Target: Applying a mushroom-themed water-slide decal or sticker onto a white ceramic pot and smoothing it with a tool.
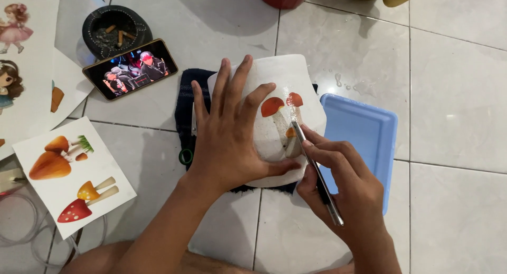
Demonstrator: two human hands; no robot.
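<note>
My left hand [232,131] lies flat with fingers spread on a white rounded object [288,78] that rests on a dark cloth [185,110] on the tiled floor. A mushroom picture [274,107] with orange-red caps is stuck on the white surface. My right hand [343,181] grips a thin metal tool [317,173] like a pen, its tip touching the mushroom picture near the stems.
A blue plastic tray [364,131] lies right of the white object. A phone [130,68] with a lit screen leans on a dark ashtray [113,31]. A sheet of mushroom pictures [71,173], doll picture sheets [16,52] and clear tubing [26,232] are at left.
</note>
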